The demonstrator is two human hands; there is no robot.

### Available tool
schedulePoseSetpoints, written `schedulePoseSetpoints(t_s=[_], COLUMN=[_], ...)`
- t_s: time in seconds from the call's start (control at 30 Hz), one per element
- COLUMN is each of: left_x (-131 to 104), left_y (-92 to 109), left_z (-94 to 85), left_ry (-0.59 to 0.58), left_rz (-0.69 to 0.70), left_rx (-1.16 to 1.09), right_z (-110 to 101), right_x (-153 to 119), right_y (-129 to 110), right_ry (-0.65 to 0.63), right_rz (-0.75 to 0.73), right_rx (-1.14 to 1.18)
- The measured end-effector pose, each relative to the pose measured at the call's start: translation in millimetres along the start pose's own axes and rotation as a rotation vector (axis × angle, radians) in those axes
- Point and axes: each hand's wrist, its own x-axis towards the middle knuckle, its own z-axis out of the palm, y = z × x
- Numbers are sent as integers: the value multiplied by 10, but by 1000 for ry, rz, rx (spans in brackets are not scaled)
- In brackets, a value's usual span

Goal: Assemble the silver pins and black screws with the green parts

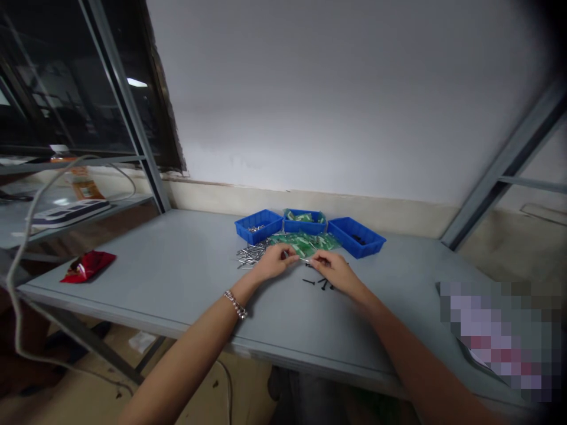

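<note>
- Left hand (279,260): thumb and fingers pinched together at one end of a thin, pale pin (304,260), by the look of it; the exact grip is too small to make out.
- Right hand (331,269): fingertips closed on the other end, so the pin spans the short gap between the hands, just above the table (186,295), in front of the bags.
- In hand: this one pin; whether anything is fixed to it cannot be told.
- Loose silver: a heap of silver pins (250,255) lies beside the left hand, many pieces, seemingly not dealt with yet.
- Loose black: a few black screws (325,285) lie scattered near the right hand, far fewer than the silver ones.
- Bags: clear green bags (316,242) spread beyond the hands, in front of the bins; whether they are filled is unclear.
- Left bin (245,234): some silver pieces inside.
- Middle bin (303,227): green-and-white packets inside, which may be finished ones or just stock.
- Right bin (370,248): dark pieces at the bottom.
- Overall: work looks well under way, with plenty of loose silver left; no exact count of done and undone can be read.
</note>
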Motion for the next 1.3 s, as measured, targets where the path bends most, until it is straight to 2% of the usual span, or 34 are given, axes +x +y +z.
schedulePoseSetpoints(t_s=[0.07, 0.13, 0.4, 0.57, 0.63, 0.7, 0.83, 0.9, 1.07, 1.13, 1.3], left_x=[7, 7, -13, 7, 11, 7, -12, -14, 2, 2, -20], left_y=[3, 5, -2, 13, 14, 9, -3, -6, -4, 5, 26], left_z=[-16, -28, -8, -34, -43, -37, 3, 11, -29, -41, -5], left_ry=[52, 40, -193, -22, 7, -29, -206, -234, -60, -47, -206], left_rz=[-3, 9, 58, 13, 13, 16, 57, 65, 28, 27, 59], left_rx=[-15, -17, -1, -23, -32, -26, -24, -12, 14, 16, 7], right_z=[16, 24, -17, 8, 19, 19, -3, -9, 13, 19, -2], right_x=[-11, -16, 11, -2, -8, -9, 1, 6, 1, -2, 4], right_y=[-3, -4, 10, 0, -3, -6, -16, -14, 13, 18, 1], right_ry=[-69, -93, 108, 4, -34, -16, 97, 108, 3, -20, 94], right_rz=[-13, -14, 8, 0, -10, -10, 20, 23, 7, -2, 10], right_rx=[2, -2, -21, -7, -10, -18, -15, -15, -32, -29, -41])
